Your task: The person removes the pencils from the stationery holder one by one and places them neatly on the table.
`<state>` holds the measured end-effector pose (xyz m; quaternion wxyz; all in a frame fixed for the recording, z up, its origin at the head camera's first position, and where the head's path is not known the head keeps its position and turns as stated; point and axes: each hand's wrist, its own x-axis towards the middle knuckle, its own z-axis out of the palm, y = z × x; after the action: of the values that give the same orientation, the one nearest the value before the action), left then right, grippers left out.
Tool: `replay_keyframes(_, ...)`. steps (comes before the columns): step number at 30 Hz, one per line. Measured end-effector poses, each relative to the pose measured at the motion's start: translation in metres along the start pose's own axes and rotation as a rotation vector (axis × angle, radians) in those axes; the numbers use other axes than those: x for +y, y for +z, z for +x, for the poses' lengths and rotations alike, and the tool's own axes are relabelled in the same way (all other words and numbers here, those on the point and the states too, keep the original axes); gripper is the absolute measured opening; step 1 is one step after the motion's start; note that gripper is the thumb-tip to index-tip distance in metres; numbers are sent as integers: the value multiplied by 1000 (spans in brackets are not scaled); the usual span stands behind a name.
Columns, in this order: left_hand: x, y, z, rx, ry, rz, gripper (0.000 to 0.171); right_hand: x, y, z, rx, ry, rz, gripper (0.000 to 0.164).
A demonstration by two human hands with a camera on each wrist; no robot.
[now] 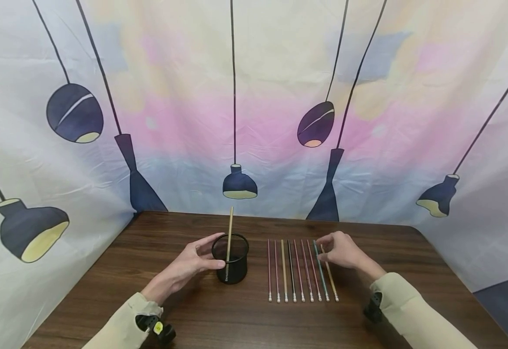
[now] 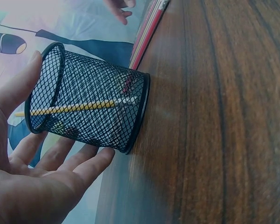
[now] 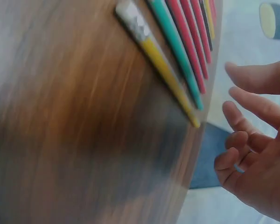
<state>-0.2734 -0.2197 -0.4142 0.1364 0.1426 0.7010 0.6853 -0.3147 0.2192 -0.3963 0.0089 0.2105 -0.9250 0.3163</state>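
My left hand holds a black mesh pencil cup on the table, thumb at the rim and fingers along its side. One yellow pencil leans inside the cup, its eraser end down in the left wrist view. Right of the cup lies a row of several pencils, eraser ends toward me. My right hand hovers at the far tips of the row's right end, near a green pencil and a yellow pencil. In the right wrist view its thumb and fingers are spread, with nothing between them.
The row also includes a black pencil, another yellow pencil and several red ones. Beneath everything is a dark wooden table. A cloth backdrop printed with hanging lamps stands behind the table's far edge.
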Motion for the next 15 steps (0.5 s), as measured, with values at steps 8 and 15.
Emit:
replay_keyframes(8,0,0,0,-1,2,-7,88,-32,14,10,74,-50,40,28)
replay_keyframes(15,0,0,0,-4,1,-4,88,-63,31,23,27,-120,91,27)
